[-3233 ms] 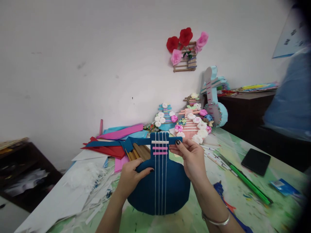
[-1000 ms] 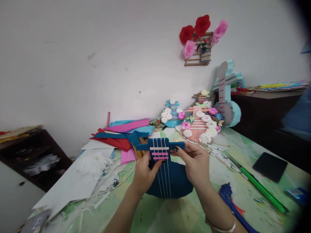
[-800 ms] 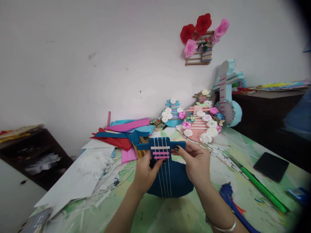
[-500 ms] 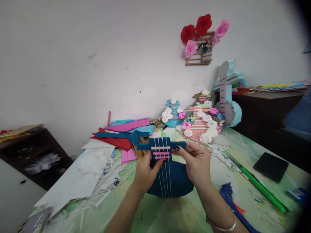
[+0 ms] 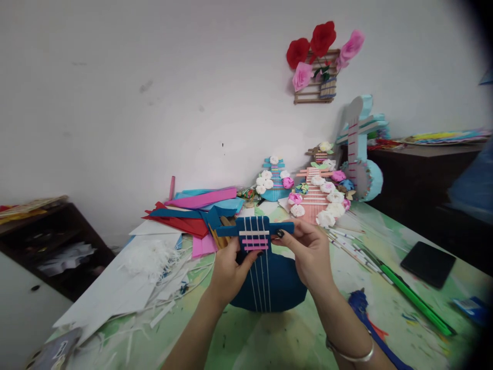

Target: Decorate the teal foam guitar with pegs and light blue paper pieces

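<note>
I hold a dark blue paper lute-shaped model (image 5: 277,288) upright at the table's near middle. It has white strings down its front and white and pink bars across its neck. My left hand (image 5: 227,272) grips the neck from the left, thumb pressed by the pink bars. My right hand (image 5: 310,254) pinches the right end of the blue crossbar at the top. The model's rounded bottom rests on the table (image 5: 277,339).
Coloured paper strips (image 5: 192,210) and white scraps (image 5: 150,267) lie left. Finished flower-decorated models (image 5: 314,195) stand by the wall. Green sticks (image 5: 408,293), a black phone (image 5: 427,263) and a blue tool (image 5: 362,306) lie right. A person's blue sleeve (image 5: 473,180) shows at far right.
My left hand has climbed from the model's body up to its neck. The view has shifted left and the model sits slightly higher; little else differs in the last second.
</note>
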